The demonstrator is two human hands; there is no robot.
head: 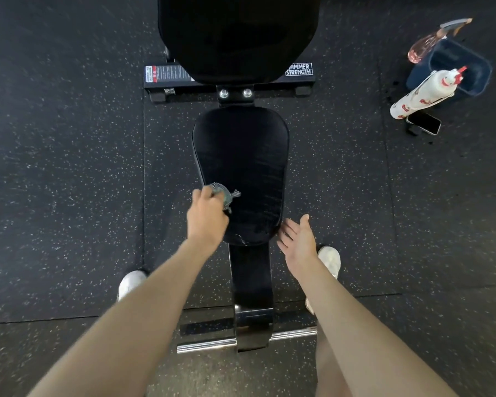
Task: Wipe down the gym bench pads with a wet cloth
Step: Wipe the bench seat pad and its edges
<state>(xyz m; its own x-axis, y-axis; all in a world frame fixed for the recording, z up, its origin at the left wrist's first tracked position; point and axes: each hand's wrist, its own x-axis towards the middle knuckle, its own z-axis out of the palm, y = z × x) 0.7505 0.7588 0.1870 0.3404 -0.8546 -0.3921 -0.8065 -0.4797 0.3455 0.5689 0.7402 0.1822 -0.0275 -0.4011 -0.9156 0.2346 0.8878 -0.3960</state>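
Wiping hand: left hand (208, 217) clamps a bunched grey-green cloth (226, 195) at the near left edge of the seat pad (242, 159).
Free hand: right hand (297, 242), fingers spread, holds nothing, just beside the pad's near right corner.
Beyond: back pad (238, 35), past the bolted crossbar.
Floor, right: white spray bottle (424, 93) and pink spray bottle (428, 45) lean on a navy bin (470, 71); phone (424, 123) alongside.

Speckled floor (69, 167) bears the bench (241, 156), bin (453, 73), white bottle (421, 94), phone (424, 123).
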